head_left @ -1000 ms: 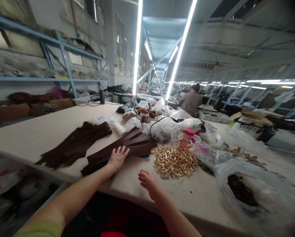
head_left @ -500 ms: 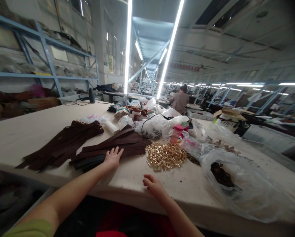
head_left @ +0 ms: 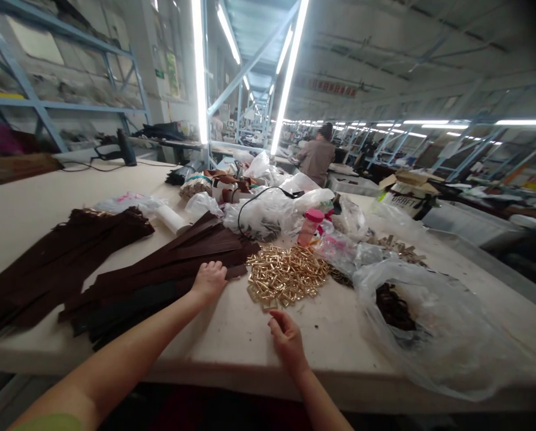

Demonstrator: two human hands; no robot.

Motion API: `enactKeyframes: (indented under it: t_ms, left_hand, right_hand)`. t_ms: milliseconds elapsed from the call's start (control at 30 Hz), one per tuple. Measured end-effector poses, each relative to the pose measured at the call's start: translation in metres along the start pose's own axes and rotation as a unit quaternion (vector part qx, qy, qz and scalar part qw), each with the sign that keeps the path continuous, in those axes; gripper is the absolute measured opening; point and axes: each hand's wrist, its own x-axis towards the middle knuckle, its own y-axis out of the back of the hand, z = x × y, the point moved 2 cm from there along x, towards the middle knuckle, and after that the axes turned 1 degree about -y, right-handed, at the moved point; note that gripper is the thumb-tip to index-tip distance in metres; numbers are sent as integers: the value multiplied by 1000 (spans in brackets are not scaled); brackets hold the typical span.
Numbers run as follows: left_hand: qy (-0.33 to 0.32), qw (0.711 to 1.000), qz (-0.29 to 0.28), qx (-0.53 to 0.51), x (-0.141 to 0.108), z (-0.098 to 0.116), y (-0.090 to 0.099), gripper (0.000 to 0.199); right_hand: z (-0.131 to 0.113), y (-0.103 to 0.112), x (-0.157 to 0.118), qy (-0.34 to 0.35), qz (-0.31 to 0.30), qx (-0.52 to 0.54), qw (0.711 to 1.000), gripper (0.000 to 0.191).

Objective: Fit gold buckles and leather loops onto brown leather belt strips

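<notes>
My left hand (head_left: 210, 280) rests at the near side of a fan of dark brown strips (head_left: 160, 257), its fingers curled down onto them. Whatever lies under those fingertips is mostly hidden. Just short of a heap of gold metal buckles (head_left: 290, 272), my right hand (head_left: 288, 338) is held low over the table with thumb and fingers drawn together. I cannot make out anything between them. Black strips (head_left: 128, 305) lie below the brown ones, beside my left forearm. A second bundle of dark brown strips (head_left: 65, 251) is farther left.
A clear plastic bag (head_left: 447, 347) with dark brown pieces inside stands open at the right. Behind the buckles are a pink-lidded jar (head_left: 311, 226), crumpled plastic bags (head_left: 268, 209) and a white roll (head_left: 171, 219). A person (head_left: 317, 155) is farther back.
The view has shifted, so the table's contents sit farther left. My left hand's spread fingers have curled onto the strips. My right hand has come nearer the buckles and its fingers have closed together.
</notes>
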Motion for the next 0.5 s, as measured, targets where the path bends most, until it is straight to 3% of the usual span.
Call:
enactKeyframes:
  t_ms: [233,500]
  left_hand:
    - [10,1000,-22,4,16,1,3,29]
    - [-6,1000,4,6,-2,-5,4,27]
  right_hand:
    - [-8,5,4,13,25,-15,1000,20]
    - [-13,4,2,39,33,-39,998,19]
